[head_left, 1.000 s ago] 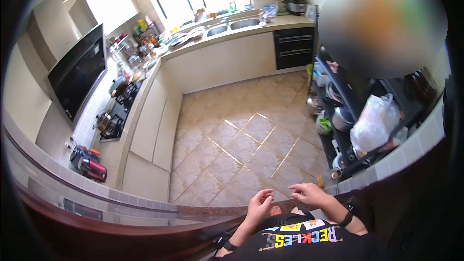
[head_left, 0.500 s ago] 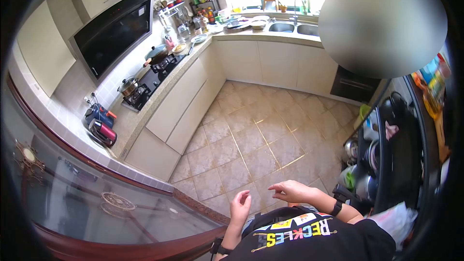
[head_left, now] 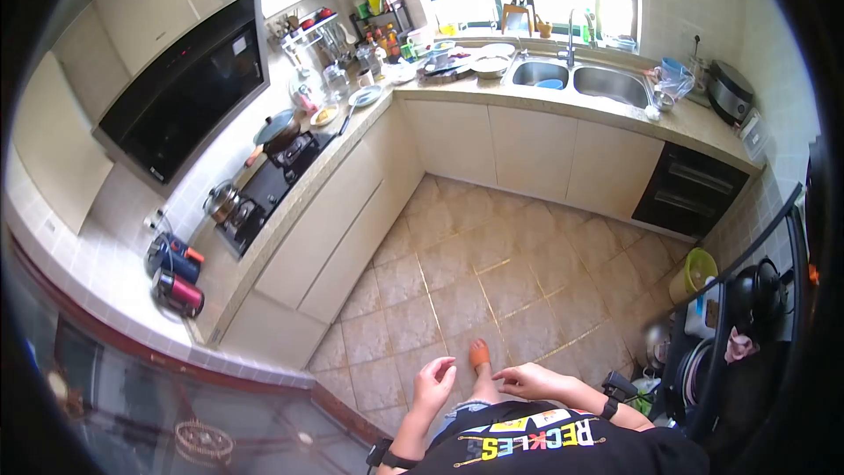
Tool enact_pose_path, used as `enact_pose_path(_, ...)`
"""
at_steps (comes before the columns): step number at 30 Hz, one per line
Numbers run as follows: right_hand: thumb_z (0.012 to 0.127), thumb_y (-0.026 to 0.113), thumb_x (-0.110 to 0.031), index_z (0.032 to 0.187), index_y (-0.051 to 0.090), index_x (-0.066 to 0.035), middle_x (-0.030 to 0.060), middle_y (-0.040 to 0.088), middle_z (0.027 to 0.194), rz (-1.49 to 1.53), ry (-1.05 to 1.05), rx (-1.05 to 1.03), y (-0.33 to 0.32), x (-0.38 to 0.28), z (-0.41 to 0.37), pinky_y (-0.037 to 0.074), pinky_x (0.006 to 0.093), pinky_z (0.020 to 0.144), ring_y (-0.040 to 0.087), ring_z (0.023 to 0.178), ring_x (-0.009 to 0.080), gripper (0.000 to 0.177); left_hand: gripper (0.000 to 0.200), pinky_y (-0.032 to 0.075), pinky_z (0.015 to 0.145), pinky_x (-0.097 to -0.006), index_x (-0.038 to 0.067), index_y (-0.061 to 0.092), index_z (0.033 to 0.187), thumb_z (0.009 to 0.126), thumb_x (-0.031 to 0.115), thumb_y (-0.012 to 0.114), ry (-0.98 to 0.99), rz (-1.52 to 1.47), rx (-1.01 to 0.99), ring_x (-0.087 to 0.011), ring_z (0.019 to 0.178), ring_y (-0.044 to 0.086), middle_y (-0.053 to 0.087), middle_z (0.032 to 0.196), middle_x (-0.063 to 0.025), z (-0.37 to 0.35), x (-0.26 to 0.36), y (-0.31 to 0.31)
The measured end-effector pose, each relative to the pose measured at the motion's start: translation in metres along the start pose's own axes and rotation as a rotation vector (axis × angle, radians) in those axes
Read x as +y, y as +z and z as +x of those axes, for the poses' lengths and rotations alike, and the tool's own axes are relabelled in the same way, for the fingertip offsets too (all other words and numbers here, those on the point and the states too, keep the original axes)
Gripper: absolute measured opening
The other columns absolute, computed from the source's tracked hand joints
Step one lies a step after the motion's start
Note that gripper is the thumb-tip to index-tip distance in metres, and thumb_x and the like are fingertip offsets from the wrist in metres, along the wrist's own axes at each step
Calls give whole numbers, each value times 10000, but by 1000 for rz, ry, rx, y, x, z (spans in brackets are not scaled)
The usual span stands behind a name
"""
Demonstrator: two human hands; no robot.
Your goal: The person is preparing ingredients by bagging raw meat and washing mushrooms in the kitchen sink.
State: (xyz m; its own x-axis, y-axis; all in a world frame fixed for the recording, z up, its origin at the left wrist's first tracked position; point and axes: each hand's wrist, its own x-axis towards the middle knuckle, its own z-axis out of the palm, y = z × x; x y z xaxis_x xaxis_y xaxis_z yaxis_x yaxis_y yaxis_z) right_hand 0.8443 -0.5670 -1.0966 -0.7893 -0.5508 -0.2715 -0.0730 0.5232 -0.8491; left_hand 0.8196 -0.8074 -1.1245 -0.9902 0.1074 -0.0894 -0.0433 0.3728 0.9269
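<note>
My left hand (head_left: 433,383) is held in front of my body above the tiled floor, palm inward. Its fingers are loosely bent and apart, with nothing in them. To its right, my right hand (head_left: 531,381) hangs at about waist height with its fingers loosely stretched toward the left. It is empty too. Dark bands with small devices sit on both wrists. Between the hands shows my foot in an orange slipper (head_left: 479,354) on the floor (head_left: 457,299). Neither hand touches anything.
A counter carries a gas stove (head_left: 268,185) with a pan (head_left: 278,130) and a pot (head_left: 223,202). At the back is a double sink (head_left: 610,85). A glass sliding door (head_left: 229,413) stands at left, a dark rack (head_left: 747,317) and a green bin (head_left: 694,274) at right.
My view has moved farther into the kitchen, and a foot now shows stepping forward. The blurred shape at upper right is gone, leaving the sink and right counter visible. Both hands stay empty.
</note>
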Motion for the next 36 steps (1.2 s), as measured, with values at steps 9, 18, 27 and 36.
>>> enact_pose_path(9,826,578,-231,1096,565,-42,167,645,868,-91,-17,199,-207,-21,217,491,380,720,620,812,319,331,185,480,674,-230,6,622,979,813,85,601,145,61,-1,-82,745,585,640,832,-40,318,70,-46)
enact_pose_path(18,838,586,-248,1084,581,-47,180,642,872,1,-2,218,-374,61,361,494,357,723,628,802,306,317,221,495,671,-258,13,613,1001,797,98,608,97,55,-104,-135,748,610,622,856,-89,551,77,-32)
enact_pose_path(27,836,572,-233,1093,573,-37,162,648,828,-57,-22,144,-642,90,524,508,352,658,646,690,279,323,220,490,654,-255,30,624,981,775,104,645,111,89,172,-125,719,596,626,815,-61,813,104,-25)
enact_pose_path(36,796,592,-220,1061,566,-35,166,630,897,-407,-319,258,-823,55,726,483,397,751,597,872,325,325,186,444,604,-192,24,597,1026,846,68,576,73,-35,274,-56,717,541,598,822,1,1075,165,-88)
